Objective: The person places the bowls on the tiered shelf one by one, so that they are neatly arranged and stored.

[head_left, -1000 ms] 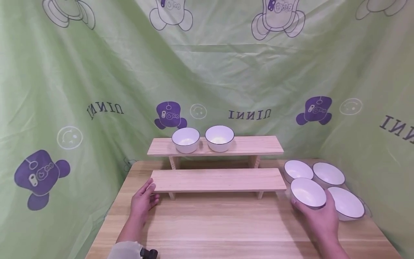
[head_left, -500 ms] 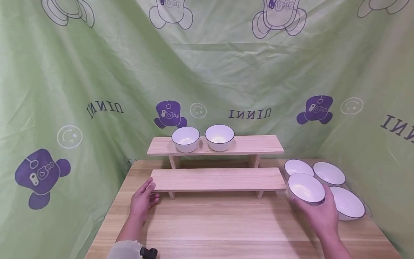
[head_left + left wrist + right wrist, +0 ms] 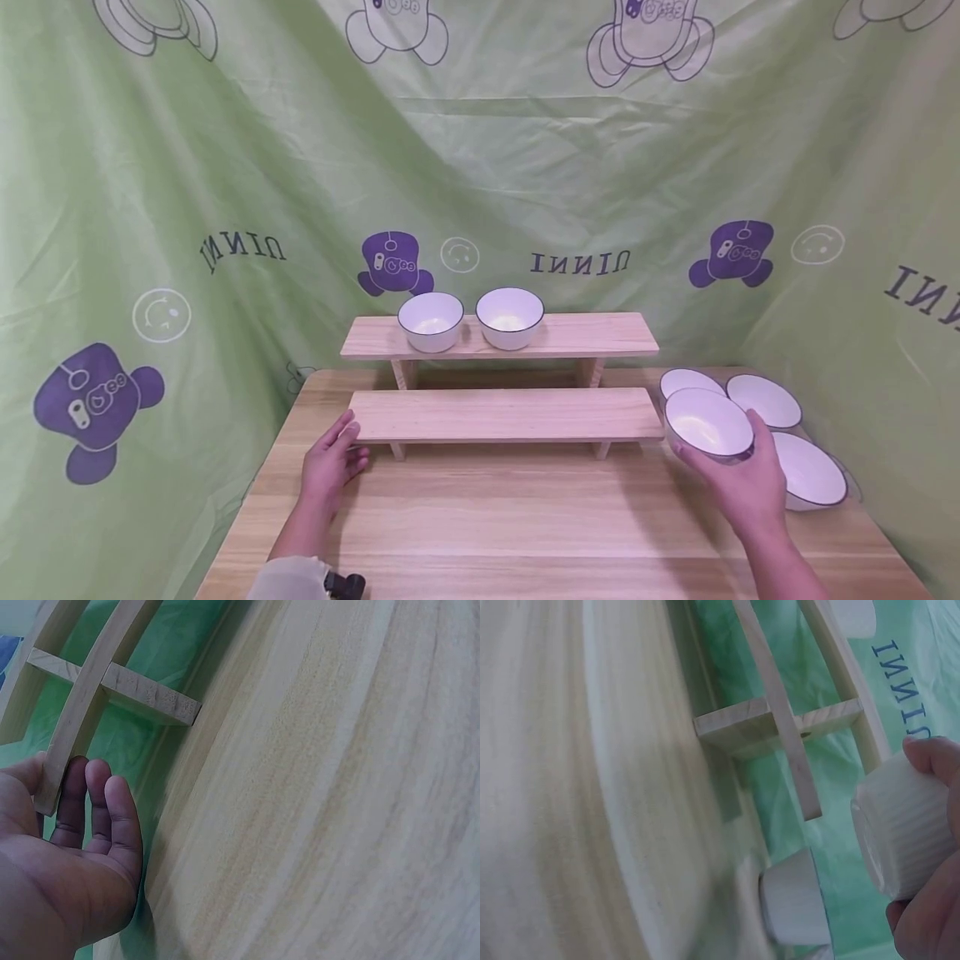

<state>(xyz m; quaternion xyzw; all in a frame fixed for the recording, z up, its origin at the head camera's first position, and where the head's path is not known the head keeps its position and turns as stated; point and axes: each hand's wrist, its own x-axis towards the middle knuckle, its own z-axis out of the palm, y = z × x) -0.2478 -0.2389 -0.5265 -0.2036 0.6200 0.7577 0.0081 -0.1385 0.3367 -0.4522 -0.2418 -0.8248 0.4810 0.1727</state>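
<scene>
My right hand (image 3: 750,487) grips a white dark-rimmed bowl (image 3: 708,423) by its sides, thumb on the near left and fingers on the right. In the right wrist view the ribbed outside of this bowl (image 3: 904,825) is off the table. My left hand (image 3: 326,467) pinches the left end of the lower shelf board (image 3: 506,415); the left wrist view has the thumb on one face of the board (image 3: 75,720) and the fingers on the other. Two white bowls (image 3: 431,323) (image 3: 510,320) stand upright on the upper shelf board (image 3: 592,335).
At the table's right stand three more bowls: one behind the held bowl (image 3: 686,381), partly hidden, a back right bowl (image 3: 765,402) and a front right bowl (image 3: 806,471). The wooden table (image 3: 495,525) meets a green printed curtain (image 3: 300,167) at the back and sides.
The right hand has raised the bowl and shifted it slightly left and away, so it covers more of the bowl behind. The left hand keeps its place on the lower board.
</scene>
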